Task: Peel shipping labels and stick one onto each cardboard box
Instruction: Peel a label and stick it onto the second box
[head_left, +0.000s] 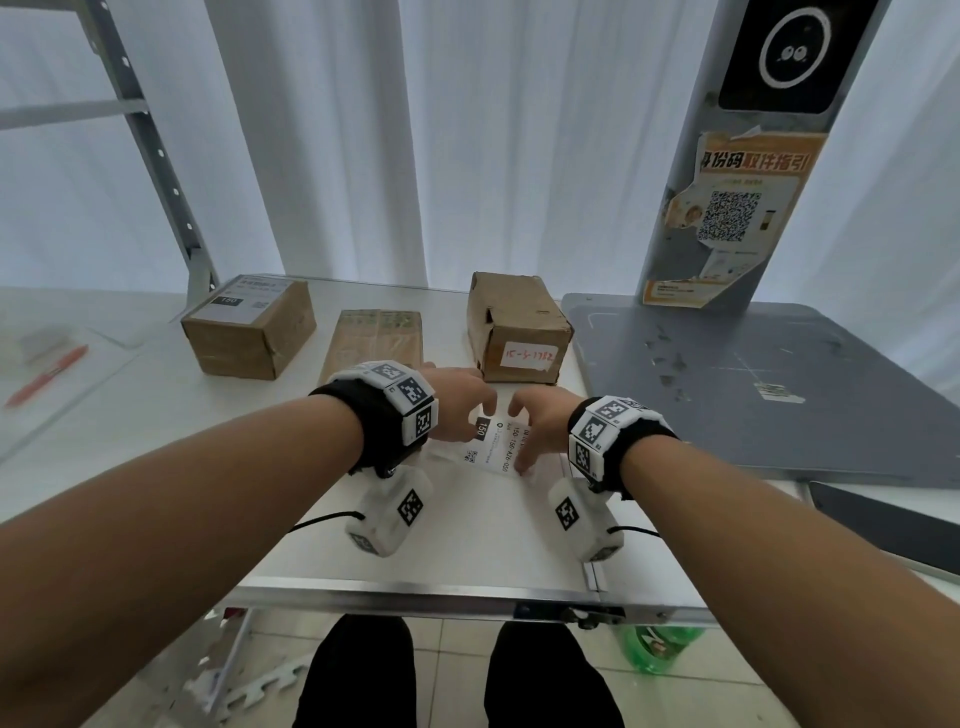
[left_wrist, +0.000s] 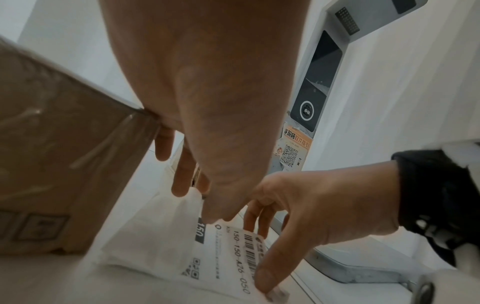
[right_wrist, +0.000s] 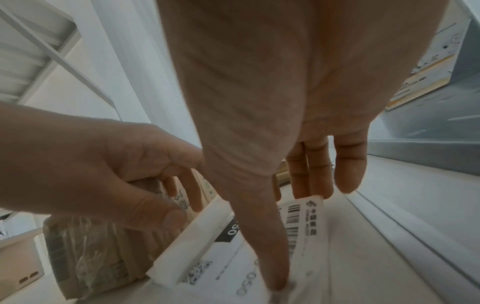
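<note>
Label (head_left: 487, 448) lies on table (head_left: 467, 540) before the boxes (head_left: 249, 332). Left hand (head_left: 457, 402) pinches its far corner; right hand (head_left: 540, 423) pins the near edge with fingers curled. Best peeled slowly and low, backing kept flat.

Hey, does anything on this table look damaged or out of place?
Yes. The right-hand cardboard box has a torn hole in its left side and crumpled edges. The posters on the grey kiosk column behind it are peeling and ragged.

White curtains (head_left: 322, 156) hang behind a white table (head_left: 415, 545), beside grey metal shelving (head_left: 150, 156), over pale floor tiles (head_left: 452, 675).
</note>
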